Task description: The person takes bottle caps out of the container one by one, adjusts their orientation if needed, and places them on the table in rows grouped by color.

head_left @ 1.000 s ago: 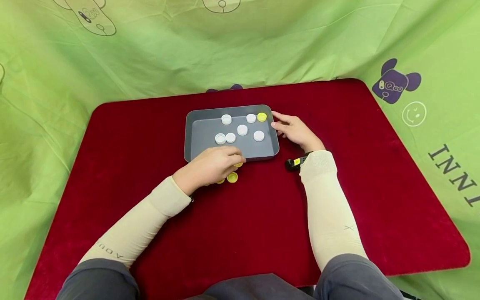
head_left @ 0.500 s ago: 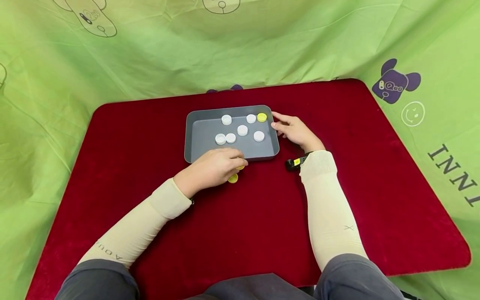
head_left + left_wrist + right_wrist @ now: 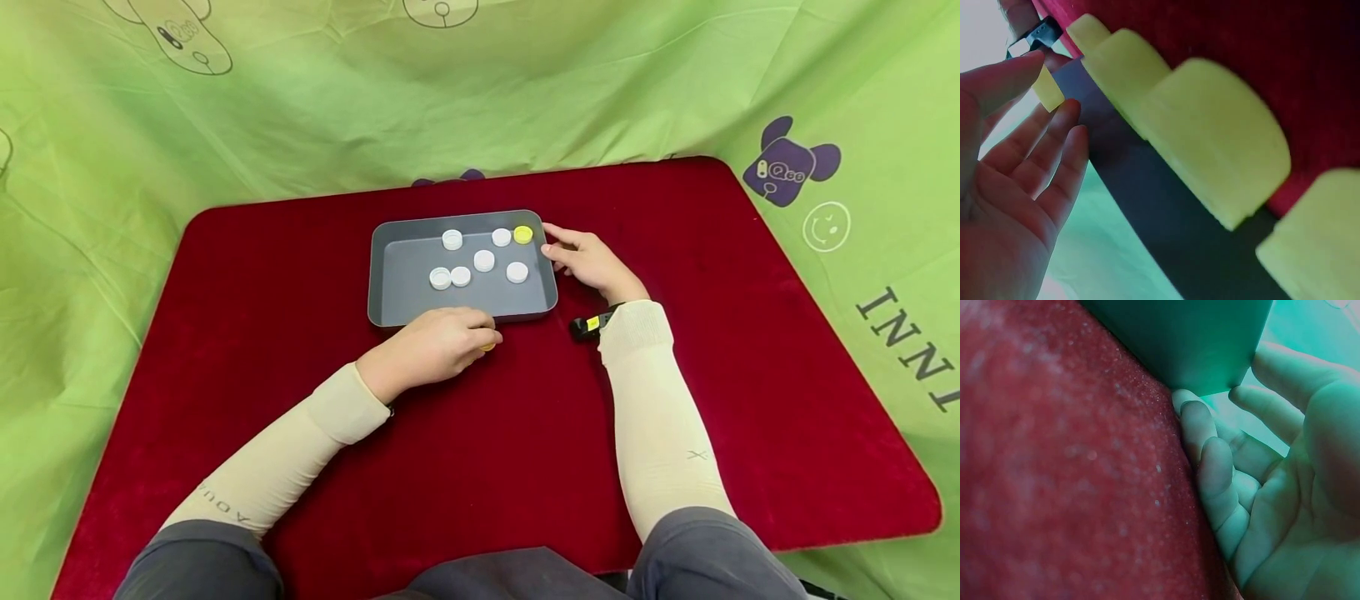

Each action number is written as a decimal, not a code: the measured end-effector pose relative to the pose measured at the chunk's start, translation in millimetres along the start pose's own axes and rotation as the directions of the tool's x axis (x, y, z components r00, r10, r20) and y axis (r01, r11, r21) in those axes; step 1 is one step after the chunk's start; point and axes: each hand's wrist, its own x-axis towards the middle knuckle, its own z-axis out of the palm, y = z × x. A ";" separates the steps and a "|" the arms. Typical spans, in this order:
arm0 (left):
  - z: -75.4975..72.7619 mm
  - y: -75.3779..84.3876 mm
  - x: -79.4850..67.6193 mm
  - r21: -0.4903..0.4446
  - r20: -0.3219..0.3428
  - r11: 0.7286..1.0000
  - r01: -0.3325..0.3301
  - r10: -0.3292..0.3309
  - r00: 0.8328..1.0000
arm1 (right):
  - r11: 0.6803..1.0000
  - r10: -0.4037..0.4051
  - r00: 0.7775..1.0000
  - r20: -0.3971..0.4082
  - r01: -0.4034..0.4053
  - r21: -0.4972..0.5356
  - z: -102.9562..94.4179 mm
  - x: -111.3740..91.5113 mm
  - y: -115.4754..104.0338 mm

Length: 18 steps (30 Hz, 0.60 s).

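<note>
My left hand (image 3: 442,343) is at the near wall of the grey tray (image 3: 405,313), low over the table. Its thumb and fingertips pinch a yellow bottle cap (image 3: 1049,90), of which only a sliver shows in the head view. Several more yellow caps (image 3: 1216,140) sit along the tray's outer wall in the left wrist view; the hand hides them from the head camera. At the tray's right end, my right hand (image 3: 596,262) holds the wall, thumb and forefinger at the rim, with the other fingers bent low against the outside (image 3: 1210,462).
Inside the tray lie several white caps (image 3: 484,261) and one yellow cap (image 3: 523,234) at the far right corner. A red cloth (image 3: 480,467) covers the table, and a green printed curtain (image 3: 315,100) hangs around its back and sides.
My left hand has shifted a little to the right and toward the person, covering a yellow cap that showed beside it earlier. The right hand and the tray have stayed put.
</note>
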 end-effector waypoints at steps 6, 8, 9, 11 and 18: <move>5.6 3.6 0.4 -0.018 0.029 1.000 0.001 -0.001 1.000 | 1.000 0.008 1.000 0.016 -0.008 0.007 0.3 -12.1 -21.4; 6.0 4.1 1.0 -0.022 0.046 1.000 0.008 -0.007 0.999 | 1.000 0.004 1.000 0.019 -0.004 -0.003 0.8 -18.0 -30.9; 6.2 4.1 1.4 -0.023 0.051 1.000 0.011 -0.010 0.999 | 1.000 0.003 1.000 0.017 -0.003 -0.003 1.0 -18.8 -32.0; 6.7 3.8 2.2 -0.017 0.062 1.000 0.014 -0.013 0.998 | 1.000 0.002 1.000 0.018 -0.002 -0.005 1.0 -19.6 -33.4; 7.9 4.8 4.5 -0.016 0.075 1.000 0.019 -0.017 0.997 | 1.000 0.009 1.000 0.022 -0.009 -0.003 0.5 -13.9 -25.8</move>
